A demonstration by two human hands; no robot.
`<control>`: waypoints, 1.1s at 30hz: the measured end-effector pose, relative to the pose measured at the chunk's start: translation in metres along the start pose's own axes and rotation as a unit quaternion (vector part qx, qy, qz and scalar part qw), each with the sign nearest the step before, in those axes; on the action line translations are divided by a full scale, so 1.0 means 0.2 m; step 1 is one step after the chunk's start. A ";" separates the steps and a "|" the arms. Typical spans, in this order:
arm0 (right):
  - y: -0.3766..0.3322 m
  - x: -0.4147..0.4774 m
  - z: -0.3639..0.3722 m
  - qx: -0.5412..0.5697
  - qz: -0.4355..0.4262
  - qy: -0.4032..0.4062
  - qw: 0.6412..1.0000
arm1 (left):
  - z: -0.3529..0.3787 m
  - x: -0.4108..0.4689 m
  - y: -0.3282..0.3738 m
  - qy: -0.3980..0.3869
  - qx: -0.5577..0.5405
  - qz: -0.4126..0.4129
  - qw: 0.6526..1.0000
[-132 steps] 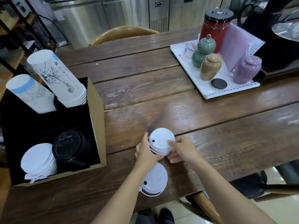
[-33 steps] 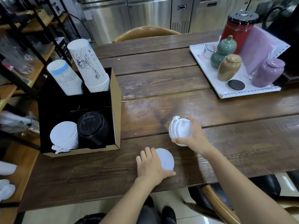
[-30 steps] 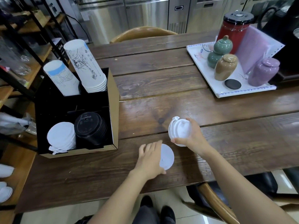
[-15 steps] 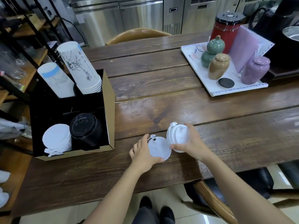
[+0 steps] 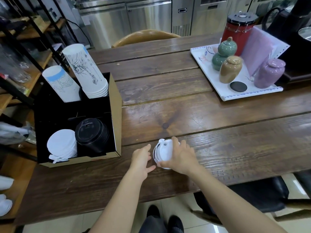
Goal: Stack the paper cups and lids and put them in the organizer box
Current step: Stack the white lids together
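Observation:
My right hand (image 5: 180,157) grips a small stack of white lids (image 5: 163,153), tilted on edge just above the wooden table (image 5: 185,115). My left hand (image 5: 142,157) is just left of the stack, fingers apart, holding nothing. The organizer box (image 5: 116,105), black inside with brown cardboard walls, stands at the left. It holds two stacks of printed white paper cups (image 5: 85,71) at the back, and a stack of white lids (image 5: 61,146) beside a stack of black lids (image 5: 91,132) at the front.
A white tray (image 5: 210,76) at the back right carries green, tan and purple jars and a red canister (image 5: 239,26). A wooden chair back (image 5: 144,37) stands behind the table. Shelving with glassware runs along the left. The table's front edge is close to my arms.
The single lid my left hand lifted from the table has been added to the stack in my right hand. My left hand has let go and drawn slightly away.

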State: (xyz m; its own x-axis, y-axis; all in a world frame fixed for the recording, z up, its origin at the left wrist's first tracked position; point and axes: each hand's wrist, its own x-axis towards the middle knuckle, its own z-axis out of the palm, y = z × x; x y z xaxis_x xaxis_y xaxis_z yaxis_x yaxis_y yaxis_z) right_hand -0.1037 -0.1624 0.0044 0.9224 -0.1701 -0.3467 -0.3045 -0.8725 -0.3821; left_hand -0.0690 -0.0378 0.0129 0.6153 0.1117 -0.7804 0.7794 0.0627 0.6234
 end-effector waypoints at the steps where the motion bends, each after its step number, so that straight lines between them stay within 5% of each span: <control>1: -0.01 0.00 0.01 -0.006 0.002 0.000 1.000 | 0.00 0.00 0.00 -0.013 -0.003 -0.010 1.000; 5: -0.04 0.03 0.04 -0.010 0.018 -0.009 1.000 | 0.01 -0.01 -0.01 -0.085 0.063 -0.012 0.994; 9: -0.04 0.05 0.02 0.033 0.003 -0.054 0.998 | 0.06 0.02 -0.07 -0.062 0.155 0.053 0.985; 14: 0.07 0.07 -0.08 0.351 -0.015 -0.181 0.919 | 0.07 0.02 -0.05 -0.074 0.131 0.027 0.988; 20: 0.09 0.04 -0.04 0.441 -0.039 -0.115 0.889 | 0.03 0.00 -0.01 -0.127 0.084 0.015 0.988; 27: 0.04 0.03 0.01 0.317 -0.055 -0.062 0.945 | -0.04 -0.01 -0.03 -0.226 -0.038 -0.008 0.973; 30: 0.02 0.04 -0.02 0.389 -0.051 -0.048 0.919 | -0.06 -0.02 -0.02 -0.265 -0.080 -0.007 0.961; 33: 0.03 0.01 -0.06 0.519 -0.046 -0.037 0.853 | -0.09 -0.03 0.01 -0.307 -0.135 -0.005 0.942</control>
State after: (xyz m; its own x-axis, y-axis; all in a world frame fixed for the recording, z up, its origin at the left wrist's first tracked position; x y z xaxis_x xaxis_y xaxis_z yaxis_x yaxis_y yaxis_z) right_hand -0.1002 -0.1737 0.0116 0.9479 -0.0608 -0.3127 -0.3132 0.0004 -0.9497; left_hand -0.0731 -0.0208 0.0205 0.6254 -0.4789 -0.6161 0.7779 0.3205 0.5405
